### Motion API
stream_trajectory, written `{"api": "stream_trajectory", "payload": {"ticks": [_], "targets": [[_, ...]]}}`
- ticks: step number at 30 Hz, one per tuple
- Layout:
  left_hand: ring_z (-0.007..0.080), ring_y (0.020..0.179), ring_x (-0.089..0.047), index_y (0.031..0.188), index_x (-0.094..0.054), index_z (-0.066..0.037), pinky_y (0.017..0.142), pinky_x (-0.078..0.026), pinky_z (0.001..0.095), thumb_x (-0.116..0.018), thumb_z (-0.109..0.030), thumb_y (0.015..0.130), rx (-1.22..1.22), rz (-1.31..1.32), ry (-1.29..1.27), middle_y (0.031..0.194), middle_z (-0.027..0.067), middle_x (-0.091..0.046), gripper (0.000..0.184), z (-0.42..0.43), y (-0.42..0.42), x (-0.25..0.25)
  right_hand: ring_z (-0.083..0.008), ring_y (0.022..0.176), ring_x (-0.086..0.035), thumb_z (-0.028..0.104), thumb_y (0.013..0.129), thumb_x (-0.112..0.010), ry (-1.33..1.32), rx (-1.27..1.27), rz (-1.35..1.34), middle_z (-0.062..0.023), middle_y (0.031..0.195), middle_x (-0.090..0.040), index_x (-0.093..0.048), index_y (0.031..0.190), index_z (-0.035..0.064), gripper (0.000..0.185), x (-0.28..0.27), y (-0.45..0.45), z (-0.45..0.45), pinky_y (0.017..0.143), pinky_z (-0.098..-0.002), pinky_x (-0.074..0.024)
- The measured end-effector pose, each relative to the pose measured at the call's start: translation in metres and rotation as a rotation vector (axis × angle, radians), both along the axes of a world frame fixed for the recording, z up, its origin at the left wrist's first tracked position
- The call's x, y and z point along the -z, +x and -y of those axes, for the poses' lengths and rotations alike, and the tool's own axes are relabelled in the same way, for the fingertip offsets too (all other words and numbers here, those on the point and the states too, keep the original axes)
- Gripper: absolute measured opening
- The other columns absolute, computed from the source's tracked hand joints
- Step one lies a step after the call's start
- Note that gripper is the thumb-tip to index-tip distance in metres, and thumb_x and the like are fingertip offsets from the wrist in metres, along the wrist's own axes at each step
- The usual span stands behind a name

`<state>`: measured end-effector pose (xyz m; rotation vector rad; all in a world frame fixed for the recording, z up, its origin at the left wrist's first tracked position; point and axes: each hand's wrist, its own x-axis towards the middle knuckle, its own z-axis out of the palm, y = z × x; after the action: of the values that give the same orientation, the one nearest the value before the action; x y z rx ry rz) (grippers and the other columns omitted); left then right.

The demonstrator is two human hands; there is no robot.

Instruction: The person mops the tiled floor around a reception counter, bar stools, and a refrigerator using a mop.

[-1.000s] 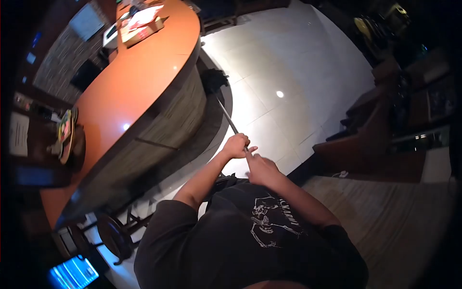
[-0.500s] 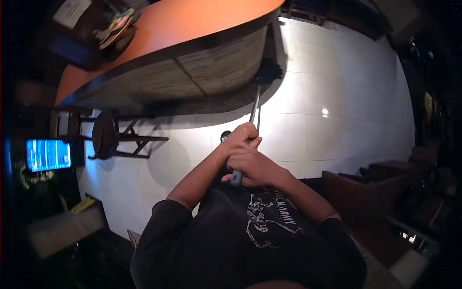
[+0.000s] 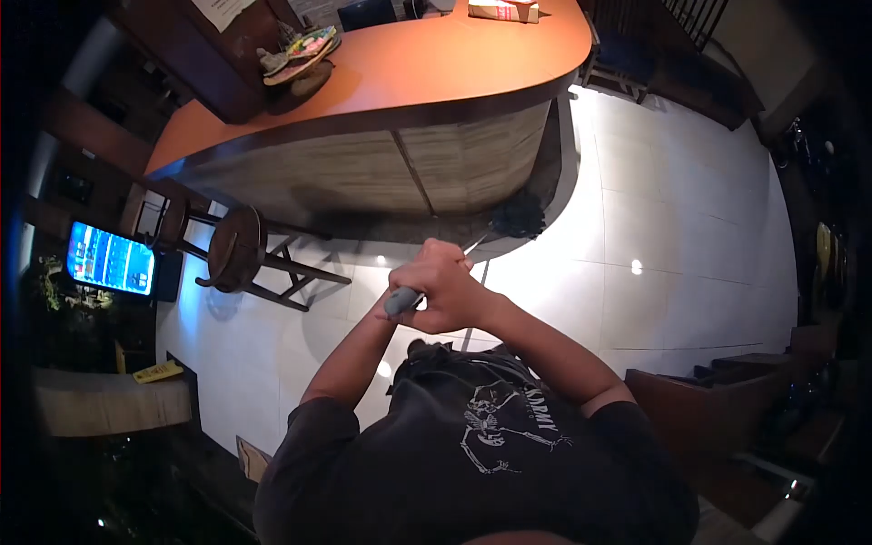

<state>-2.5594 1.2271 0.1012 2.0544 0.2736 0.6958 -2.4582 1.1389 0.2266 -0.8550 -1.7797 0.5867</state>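
Note:
A long-handled mop (image 3: 518, 219) has its dark, stringy head on the ledge at the counter's base. Its thin shaft slants back to a grey end grip (image 3: 402, 302) in front of my chest. My right hand (image 3: 454, 295) is closed around the handle just beside that grip. Farther along the shaft, my left hand (image 3: 438, 254) is closed too, partly covered by the right one. My forearms meet at the handle.
A curved orange-topped counter (image 3: 427, 77) spans the front. Wooden bar stools (image 3: 238, 250) stand at left, near a lit screen (image 3: 111, 259). Pale tiled floor (image 3: 663, 236) stretches to the right. Brown wooden furniture (image 3: 681, 400) stands at lower right.
My hands and the grip end have moved up and to the left, away from my chest. The view has shifted, so the counter and mop head appear lower.

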Motion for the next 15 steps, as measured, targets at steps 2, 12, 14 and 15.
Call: {"api": "stream_trajectory", "payload": {"ticks": [2,12,14,15], "targets": [[0.0232,0.097,-0.06,0.1,-0.06,-0.006,0.085,-0.049,0.0356,-0.075,-0.012,0.084,0.081,-0.127,0.012,0.104,0.0114,-0.061,0.022,-0.014,-0.022,-0.006,-0.0274,0.063,-0.06,0.016,0.075,-0.074,-0.051,-0.118,-0.035,-0.0069,0.069,-0.06,-0.059,0.076,0.007,0.017,0.027,-0.023,-0.011,0.06,-0.0384,-0.0449],[0.0315,0.125,-0.056,0.13,-0.059,-0.007,0.107,-0.041,0.0398,-0.08,-0.023,0.073,-0.014,-0.458,-0.085,0.133,0.0155,-0.06,0.063,-0.055,-0.22,-0.08,-0.0409,0.074,-0.062,0.037,0.092,-0.064,-0.435,0.201,0.435,-0.0183,0.073,-0.063,-0.058,0.071,0.0065,0.037,0.174,-0.108,-0.074,0.066,-0.051,-0.0473],[0.0325,0.128,-0.054,0.13,-0.059,-0.007,0.109,-0.039,0.0405,-0.08,-0.022,0.074,0.033,-0.418,-0.063,0.137,0.0156,-0.058,0.062,-0.055,-0.251,-0.11,-0.0414,0.072,-0.063,0.028,0.086,-0.066,-0.495,0.351,0.416,-0.0188,0.07,-0.063,-0.059,0.07,0.0068,0.027,0.189,-0.127,-0.088,0.065,-0.0509,-0.0491],[0.033,0.129,-0.053,0.13,-0.059,-0.007,0.11,-0.038,0.0409,-0.08,-0.021,0.074,0.05,-0.396,-0.057,0.138,0.0157,-0.057,0.062,-0.053,-0.265,-0.122,-0.0417,0.072,-0.063,0.026,0.083,-0.066,-0.484,0.377,0.374,-0.019,0.07,-0.063,-0.06,0.07,0.0068,0.024,0.191,-0.136,-0.094,0.066,-0.0509,-0.0499]]}}
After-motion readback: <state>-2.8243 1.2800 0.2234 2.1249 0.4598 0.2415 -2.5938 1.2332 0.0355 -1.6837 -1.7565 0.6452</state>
